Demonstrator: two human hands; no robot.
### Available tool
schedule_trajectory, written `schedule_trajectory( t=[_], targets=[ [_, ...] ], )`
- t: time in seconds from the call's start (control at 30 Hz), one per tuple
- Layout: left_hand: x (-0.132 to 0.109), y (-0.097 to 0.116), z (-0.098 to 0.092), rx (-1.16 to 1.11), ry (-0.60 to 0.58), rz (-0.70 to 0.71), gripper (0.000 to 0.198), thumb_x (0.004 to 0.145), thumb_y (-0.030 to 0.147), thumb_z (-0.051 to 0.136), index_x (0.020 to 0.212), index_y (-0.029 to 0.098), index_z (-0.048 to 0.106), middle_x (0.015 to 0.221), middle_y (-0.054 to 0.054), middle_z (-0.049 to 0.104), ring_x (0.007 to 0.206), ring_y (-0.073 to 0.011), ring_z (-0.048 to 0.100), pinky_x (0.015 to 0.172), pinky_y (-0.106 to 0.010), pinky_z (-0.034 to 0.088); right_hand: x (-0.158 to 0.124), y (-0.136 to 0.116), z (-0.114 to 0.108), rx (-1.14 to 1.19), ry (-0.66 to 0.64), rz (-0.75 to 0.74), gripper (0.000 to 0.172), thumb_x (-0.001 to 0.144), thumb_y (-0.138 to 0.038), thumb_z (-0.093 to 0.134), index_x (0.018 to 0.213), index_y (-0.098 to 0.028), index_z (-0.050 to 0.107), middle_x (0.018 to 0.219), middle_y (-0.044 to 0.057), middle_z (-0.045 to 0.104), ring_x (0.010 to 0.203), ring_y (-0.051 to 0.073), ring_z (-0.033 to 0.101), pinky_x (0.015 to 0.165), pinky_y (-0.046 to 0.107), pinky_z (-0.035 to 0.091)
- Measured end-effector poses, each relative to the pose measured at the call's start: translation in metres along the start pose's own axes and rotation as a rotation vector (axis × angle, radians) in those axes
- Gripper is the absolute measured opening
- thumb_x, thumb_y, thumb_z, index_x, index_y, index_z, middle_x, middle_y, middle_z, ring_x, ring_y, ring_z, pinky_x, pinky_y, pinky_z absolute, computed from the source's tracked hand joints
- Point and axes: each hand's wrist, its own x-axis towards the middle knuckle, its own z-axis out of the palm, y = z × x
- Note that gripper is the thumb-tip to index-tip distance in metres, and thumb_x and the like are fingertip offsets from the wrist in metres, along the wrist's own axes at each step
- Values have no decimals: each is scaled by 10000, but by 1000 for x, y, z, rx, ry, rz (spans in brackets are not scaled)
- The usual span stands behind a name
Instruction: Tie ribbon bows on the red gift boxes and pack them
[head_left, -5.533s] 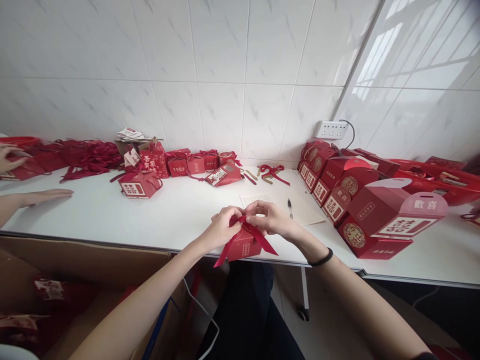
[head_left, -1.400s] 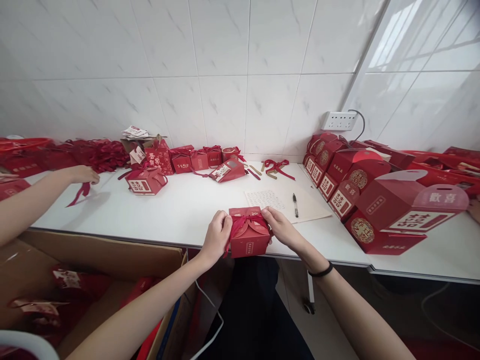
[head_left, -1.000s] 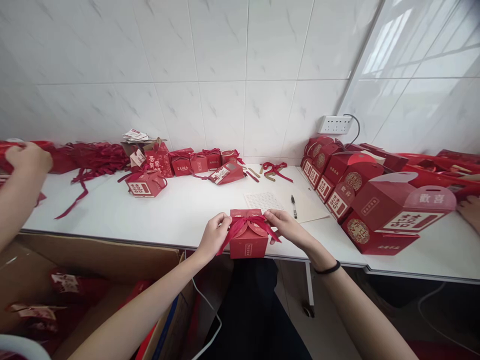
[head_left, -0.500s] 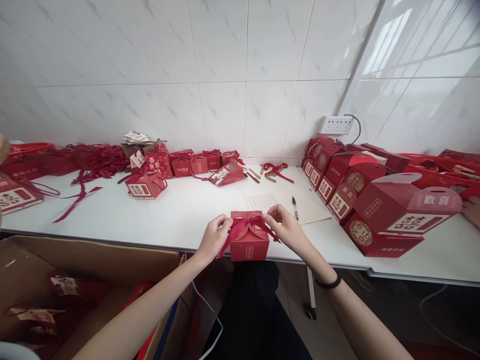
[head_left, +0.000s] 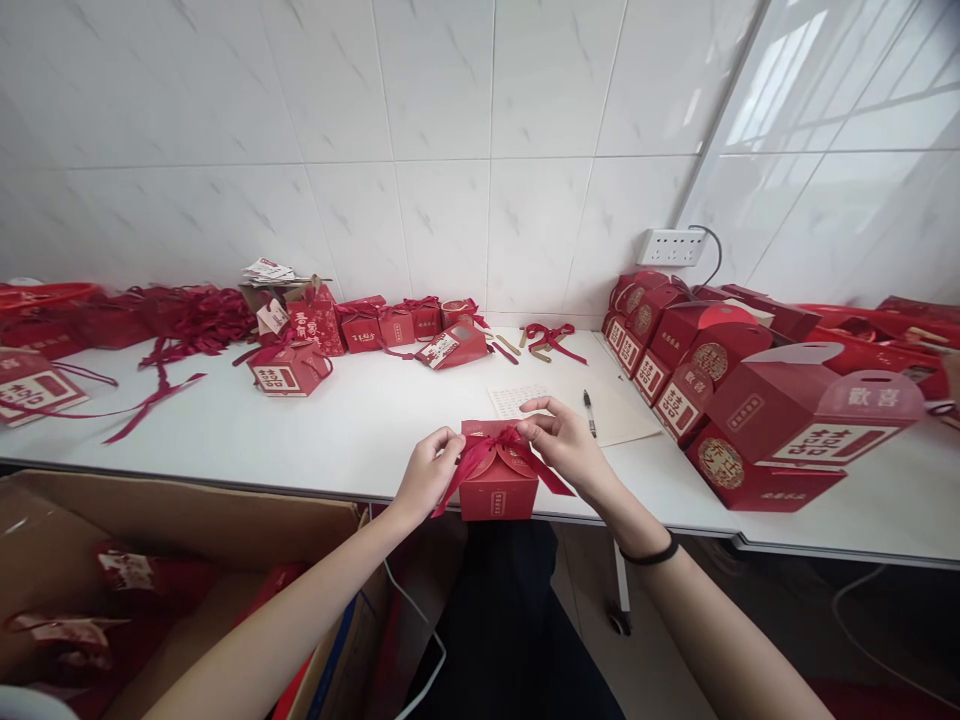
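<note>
A red gift box point(head_left: 498, 497) stands at the front edge of the white table, in front of me. Across its top runs a dark red ribbon point(head_left: 472, 462), looped into a bow at the middle, with tails hanging over both sides. My left hand point(head_left: 429, 472) pinches the ribbon at the left of the bow between thumb and fingers. On the other side, my right hand point(head_left: 564, 444) has its thumb and forefinger closed on the ribbon near the knot. The fingertips partly cover the ribbon there.
Several red boxes point(head_left: 679, 405) are stacked at the right. A pen point(head_left: 589, 412) and paper point(head_left: 630, 415) lie behind the gift box. More boxes point(head_left: 289, 370) and a ribbon pile point(head_left: 214, 318) line the back left. Below left stands an open carton point(head_left: 225, 510) holding red packages.
My right hand has shifted slightly left towards the knot, and the right ribbon tail now hangs longer and looser. At the far right, a person's hand has mostly left view.
</note>
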Motion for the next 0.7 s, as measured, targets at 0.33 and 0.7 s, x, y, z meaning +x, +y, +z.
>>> schedule_trajectory(
  t=[0.33,0.7],
  targets=[
    [0,-1,-1,2,-7,-4,303,788,400,466,586,192,377,586,46,392,593,-115,379,589,-239,317,6,-9,-2,170,-235,87,248,639,-210,593,834,-193,442,712,-53,541,355,3,257,349,172,144],
    [1,-1,0,25,-10,5,307,789,403,466,585,191,379,579,42,401,578,-114,389,562,-234,329,-15,-13,0,-439,21,-179,222,742,-360,625,801,-197,486,837,2,563,501,80,445,485,238,367]
  ],
)
